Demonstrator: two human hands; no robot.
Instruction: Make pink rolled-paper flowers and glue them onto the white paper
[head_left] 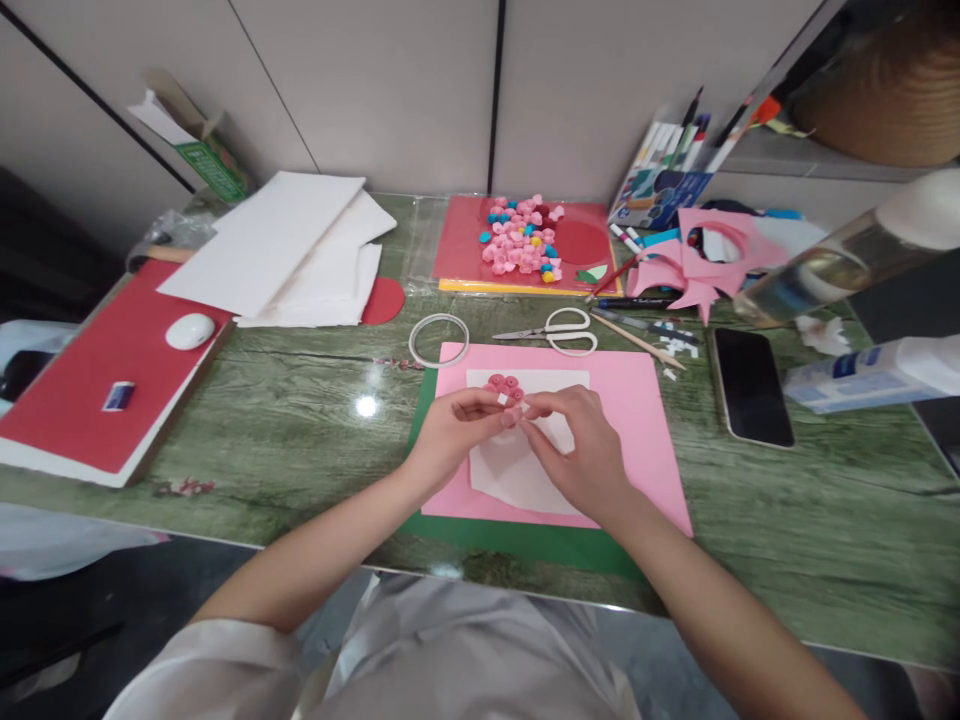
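My left hand [451, 428] is closed on a small pink paper flower [511, 384], made of several round rolled pieces, with its fingertips at the lower left edge. A white square [502, 399], like a bit of tape, sits on the flower's front. My right hand [583, 442] comes in from the other side, thumb and forefinger pinched at the flower's right edge. Something tiny and pale may be between those fingertips; it is too small to name. Beneath both hands lies a white sheet [540, 480], on pink paper [645, 440] over a green sheet [517, 545].
Behind the hands lie a tape roll [412, 345] and white-handled scissors [551, 331]. Farther back, pink, blue and yellow paper pieces [521, 240] rest on a red pack. A phone [752, 387] and bottles stand right; white sheets [270, 240] and a red book-like block [82, 375] lie left.
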